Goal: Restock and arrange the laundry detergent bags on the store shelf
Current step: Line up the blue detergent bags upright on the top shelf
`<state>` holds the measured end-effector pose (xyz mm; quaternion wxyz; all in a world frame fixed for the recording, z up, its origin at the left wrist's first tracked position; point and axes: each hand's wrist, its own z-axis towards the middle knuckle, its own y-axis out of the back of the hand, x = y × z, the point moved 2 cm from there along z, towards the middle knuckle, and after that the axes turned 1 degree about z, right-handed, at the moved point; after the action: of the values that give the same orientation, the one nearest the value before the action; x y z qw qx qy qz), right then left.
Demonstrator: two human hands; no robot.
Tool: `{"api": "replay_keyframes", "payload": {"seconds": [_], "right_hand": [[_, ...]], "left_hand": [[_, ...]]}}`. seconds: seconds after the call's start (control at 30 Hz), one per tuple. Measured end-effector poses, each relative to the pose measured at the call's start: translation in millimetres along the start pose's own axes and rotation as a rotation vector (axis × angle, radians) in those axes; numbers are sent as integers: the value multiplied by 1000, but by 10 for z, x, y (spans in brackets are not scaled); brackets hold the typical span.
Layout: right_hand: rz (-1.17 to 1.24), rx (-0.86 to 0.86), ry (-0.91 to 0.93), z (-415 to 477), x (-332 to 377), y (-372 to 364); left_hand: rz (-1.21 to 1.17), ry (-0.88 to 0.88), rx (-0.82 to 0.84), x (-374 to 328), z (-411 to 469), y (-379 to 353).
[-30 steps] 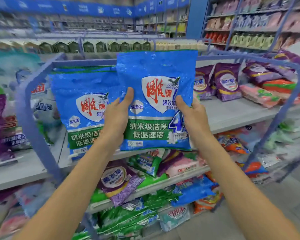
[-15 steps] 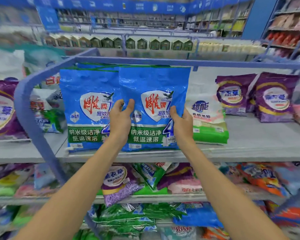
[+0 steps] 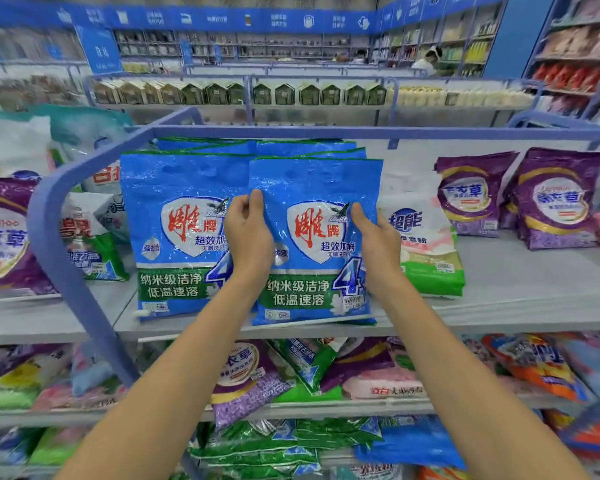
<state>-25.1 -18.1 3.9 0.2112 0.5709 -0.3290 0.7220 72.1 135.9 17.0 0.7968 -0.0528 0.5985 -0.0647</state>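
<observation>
Head view: left hand [image 3: 248, 237] and right hand [image 3: 374, 249] pinch the side edges of the blue detergent bag [image 3: 312, 181], upright on the shelf [image 3: 520, 299]. It likely wants squaring beside the neighbouring blue bag [image 3: 174, 181] before release.

Bright, even store light — shadows are soft. Glare speckles the glossy blue bag [image 3: 312, 188]. The far shelves [image 3: 243, 93] and frame edges blur; the rail [image 3: 326, 132] bows with wide-angle distortion.

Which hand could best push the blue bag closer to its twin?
Probably the right hand: it grips the outer edge of the front blue detergent bag, so it can push toward the twin bag. The left hand sits between both bags.
</observation>
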Motion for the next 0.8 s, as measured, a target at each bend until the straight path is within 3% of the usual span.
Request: {"api": "replay_keyframes", "payload": {"seconds": [0.13, 0.23, 0.37, 0.43, 0.8], "right_hand": [[-74, 24, 5, -93, 59, 103], [-334, 110, 52, -362, 5, 343], [-732, 275, -10, -738, -230, 498], [-840, 250, 14, -795, -349, 464], [-859, 60, 36, -612, -495, 278]], "left_hand": [[65, 15, 96, -84, -141, 165], [129, -20, 186, -95, -476, 504], [507, -15, 379, 199, -886, 786], [621, -35, 438, 373, -966, 784], [503, 91, 400, 458, -646, 584]]}}
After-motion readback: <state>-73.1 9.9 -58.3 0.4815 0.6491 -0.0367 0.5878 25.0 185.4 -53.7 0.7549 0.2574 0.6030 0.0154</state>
